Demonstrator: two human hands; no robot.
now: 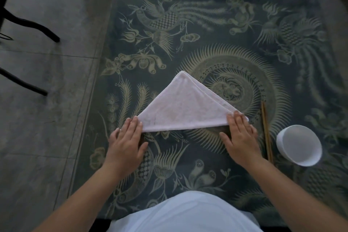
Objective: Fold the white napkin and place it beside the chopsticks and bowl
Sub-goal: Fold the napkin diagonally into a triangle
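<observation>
The white napkin [185, 107] lies on the table folded into a triangle, its point away from me and its long folded edge toward me. My left hand [127, 140] rests flat with its fingertips on the napkin's left corner. My right hand [240, 135] lies flat with its fingers pressing the right corner. A pair of brown chopsticks [266, 130] lies just right of my right hand, running away from me. A white bowl [299, 145] stands to the right of the chopsticks.
A dark blue tablecloth [235, 34] with pale phoenix patterns covers the table. Grey floor tiles [47, 62] lie to the left, with black chair legs [28, 22] at the far left. My white shirt [186, 213] fills the bottom centre.
</observation>
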